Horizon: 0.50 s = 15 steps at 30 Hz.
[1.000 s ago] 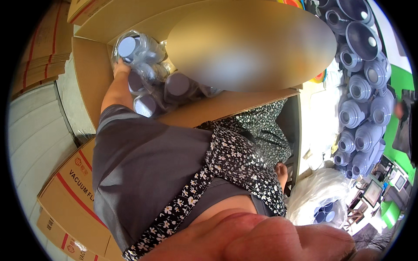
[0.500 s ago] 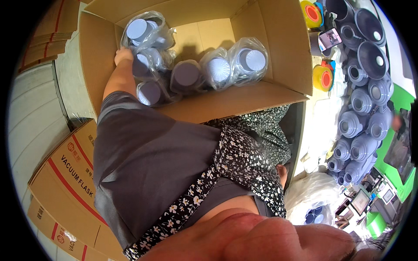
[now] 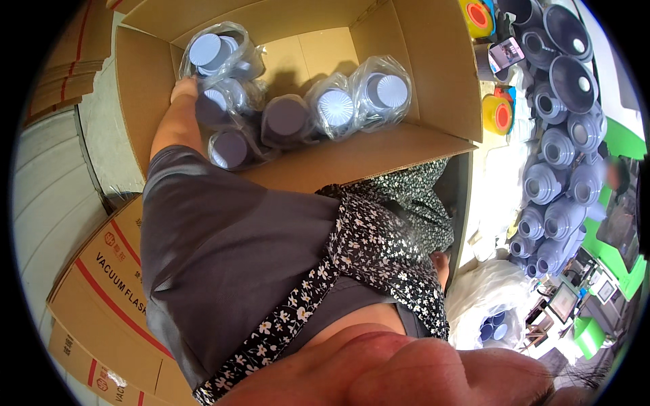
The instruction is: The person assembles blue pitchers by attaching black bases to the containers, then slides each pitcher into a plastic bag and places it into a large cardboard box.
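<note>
Bag [image 3: 233,59] of lilac containers [image 3: 204,49] sits in the carton's [image 3: 441,88] far-left corner at the left hand [image 3: 183,88], whose grip, like the half-hidden right hand's [image 3: 441,266], cannot be told; slippery, soft plastic likely covers stiff, light pieces best held around their sides.

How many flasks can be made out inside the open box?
6: a flask at upper left, one below it, one lower left, then three running rightward from there. More may be hidden.
</note>
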Motion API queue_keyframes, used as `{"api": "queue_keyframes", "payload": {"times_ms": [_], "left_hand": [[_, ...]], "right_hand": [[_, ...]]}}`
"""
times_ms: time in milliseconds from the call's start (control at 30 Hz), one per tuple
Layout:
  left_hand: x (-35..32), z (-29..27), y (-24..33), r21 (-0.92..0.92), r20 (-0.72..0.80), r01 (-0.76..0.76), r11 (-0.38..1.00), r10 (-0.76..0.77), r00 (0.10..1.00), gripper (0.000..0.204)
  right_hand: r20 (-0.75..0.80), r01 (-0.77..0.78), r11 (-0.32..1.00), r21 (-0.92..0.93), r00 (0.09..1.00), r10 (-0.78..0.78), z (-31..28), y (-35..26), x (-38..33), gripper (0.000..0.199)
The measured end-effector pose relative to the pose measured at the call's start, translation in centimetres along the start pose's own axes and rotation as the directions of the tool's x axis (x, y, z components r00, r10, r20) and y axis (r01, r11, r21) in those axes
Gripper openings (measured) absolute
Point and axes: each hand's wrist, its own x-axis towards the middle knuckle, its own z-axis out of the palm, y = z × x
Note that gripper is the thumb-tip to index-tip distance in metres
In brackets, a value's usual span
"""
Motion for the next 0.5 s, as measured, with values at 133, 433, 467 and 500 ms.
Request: {"api": "queue_keyframes", "payload": {"times_ms": [133,433,467,500], "left_hand": [[-1.6,-0.4,-0.3,0.138,-0.085,-0.127,0.982,0.139,0.987,0.041],[-4.8,-0.3,5.7,-0.509,-0.228,0.141,0.849,-0.291,0.929,0.048],[-5.1,0.5,7.0,-0.621,-0.166,0.202,0.757,-0.379,0.911,0.053],[-5.1,1.4,8.2,-0.716,-0.09,0.256,0.65,-0.449,0.889,0.058]], "right_hand": [[-0.006,0.003,1.0,-0.027,1.0,-0.003,0.3,-1.6,-0.1,0.016],[-0.092,-0.074,0.997,0.029,0.993,0.077,-0.3,2.3,-0.5,0.013],[-0.107,-0.059,0.998,0.011,0.992,0.06,-0.2,2.8,-1.0,0.013],[-0.139,-0.074,0.997,-0.025,0.988,0.07,0.0,3.2,-1.8,0.013]]}}
